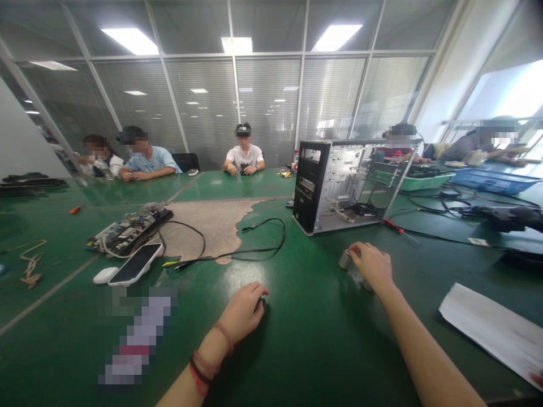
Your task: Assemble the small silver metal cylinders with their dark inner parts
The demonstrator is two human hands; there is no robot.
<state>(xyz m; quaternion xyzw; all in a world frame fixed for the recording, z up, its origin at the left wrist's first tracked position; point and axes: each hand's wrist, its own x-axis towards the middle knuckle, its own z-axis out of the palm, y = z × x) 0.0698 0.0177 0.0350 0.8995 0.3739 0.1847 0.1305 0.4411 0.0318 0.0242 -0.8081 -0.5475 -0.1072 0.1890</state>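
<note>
My right hand (373, 264) is closed, with thumb and forefinger pinching the top of a small grey metal-looking cylinder (344, 261) that stands on the green table. Beneath that hand is something pale and see-through (360, 279), partly hidden by the fingers. My left hand (244, 308) rests low over the table, fingers loosely bent and the thumb apart, with nothing visible in it. Behind my right hand stands an opened computer case (313, 189) with a black front and bare metal inside.
On the left lie a circuit board assembly (131, 229), a phone (136, 264) and a black cable (229, 255). A red screwdriver (394, 226) lies beside the case; white paper (492, 333) is at the right. Green (426, 182) and blue baskets (500, 180) stand farther back. Several people sit around the table.
</note>
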